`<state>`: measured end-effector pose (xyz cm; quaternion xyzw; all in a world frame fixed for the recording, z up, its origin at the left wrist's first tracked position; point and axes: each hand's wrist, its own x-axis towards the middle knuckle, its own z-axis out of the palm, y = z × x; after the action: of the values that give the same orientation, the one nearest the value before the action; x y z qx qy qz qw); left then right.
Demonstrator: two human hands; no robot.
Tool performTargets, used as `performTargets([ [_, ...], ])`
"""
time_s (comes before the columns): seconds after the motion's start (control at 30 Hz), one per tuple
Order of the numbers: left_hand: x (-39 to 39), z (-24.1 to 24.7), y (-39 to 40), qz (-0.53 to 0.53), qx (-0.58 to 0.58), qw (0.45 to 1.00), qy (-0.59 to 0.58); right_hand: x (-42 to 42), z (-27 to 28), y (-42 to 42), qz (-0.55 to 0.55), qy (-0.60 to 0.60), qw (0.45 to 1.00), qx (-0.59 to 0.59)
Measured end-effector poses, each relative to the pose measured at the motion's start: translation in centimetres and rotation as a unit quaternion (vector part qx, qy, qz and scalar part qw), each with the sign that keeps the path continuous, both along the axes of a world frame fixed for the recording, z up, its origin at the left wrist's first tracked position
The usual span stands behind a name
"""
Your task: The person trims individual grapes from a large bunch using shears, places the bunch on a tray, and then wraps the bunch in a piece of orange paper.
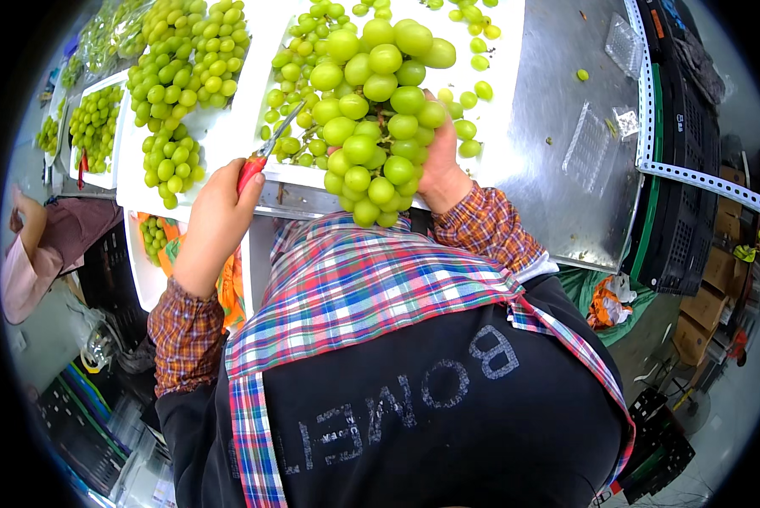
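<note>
My left hand [221, 209] grips a pair of red-handled snips [251, 170], whose metal blades point up and right towards the grapes. A large bunch of green grapes [376, 133] rests in my right hand [446, 165], raised near my apron. My right fingers are mostly hidden behind the bunch. Beneath it, more green grapes [291, 60] lie in a white tray [294, 173]. Loose grapes [467, 130] are scattered over the white surface to the right. Further left, big bunches [180, 76] lie on another white surface [227, 136].
The metal table [545, 159] holds clear plastic containers [586, 143] on the right. A perforated metal frame [704, 183] and black crates [678, 190] stand beyond its edge. At far left are another person's hand [29, 213] and a tray of grapes [97, 117]. A white bin [140, 273] sits below.
</note>
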<state>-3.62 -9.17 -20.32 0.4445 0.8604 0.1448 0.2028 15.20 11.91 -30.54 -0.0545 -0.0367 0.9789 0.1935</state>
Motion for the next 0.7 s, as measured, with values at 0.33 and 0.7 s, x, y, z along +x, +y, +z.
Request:
performTargets([
  [0.33,0.4,-5.9,2.6,-0.035,0.031,0.983,0.175,0.1,0.6,-0.2,0.008,-0.035,0.999,-0.01],
  [0.7,1.2,-7.8,3.2,-0.064,0.077,0.97,0.223,0.1,0.6,-0.2,0.001,-0.05,0.999,-0.019],
])
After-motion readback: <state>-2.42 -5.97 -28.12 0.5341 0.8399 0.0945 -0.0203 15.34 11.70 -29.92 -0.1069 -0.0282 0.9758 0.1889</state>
